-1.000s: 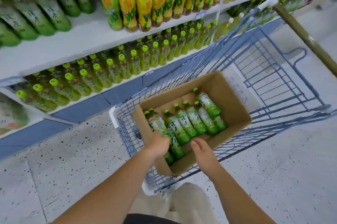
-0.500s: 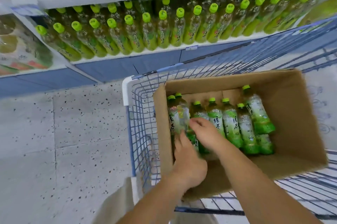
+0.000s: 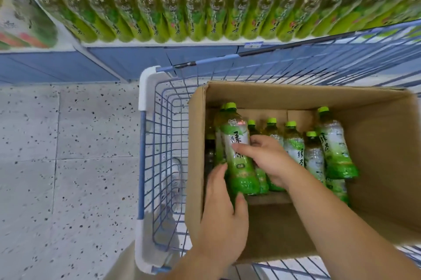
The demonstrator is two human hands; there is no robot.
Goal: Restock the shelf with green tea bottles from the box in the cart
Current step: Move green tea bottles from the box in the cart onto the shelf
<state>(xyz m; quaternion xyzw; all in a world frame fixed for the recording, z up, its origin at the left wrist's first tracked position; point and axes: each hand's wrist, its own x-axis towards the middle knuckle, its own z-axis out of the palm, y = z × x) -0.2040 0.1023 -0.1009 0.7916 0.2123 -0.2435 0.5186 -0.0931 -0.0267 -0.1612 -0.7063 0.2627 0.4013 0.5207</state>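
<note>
An open cardboard box [image 3: 376, 143] stands in a blue wire cart [image 3: 159, 134]. Several green tea bottles [image 3: 335, 152] with green caps lie inside it. One green tea bottle [image 3: 239, 156] at the box's left end is raised above the others. My left hand [image 3: 223, 218] grips its lower end, thumb on the right side. My right hand [image 3: 266, 156] holds its middle, with the thumb across the label and the fingers behind it. The shelf [image 3: 205, 41] at the top holds a full front row of upright green tea bottles [image 3: 193, 11].
The cart stands close to the shelf's blue base panel [image 3: 68, 68]. Speckled floor tiles [image 3: 57, 166] lie to the left of the cart. A price tag [image 3: 252, 44] sits on the shelf edge. Other packaged goods [image 3: 20, 18] fill the shelf at far left.
Both hands have closed round the leftmost bottle and raised it from the row in the box. The view has come closer to the box and the shelf.
</note>
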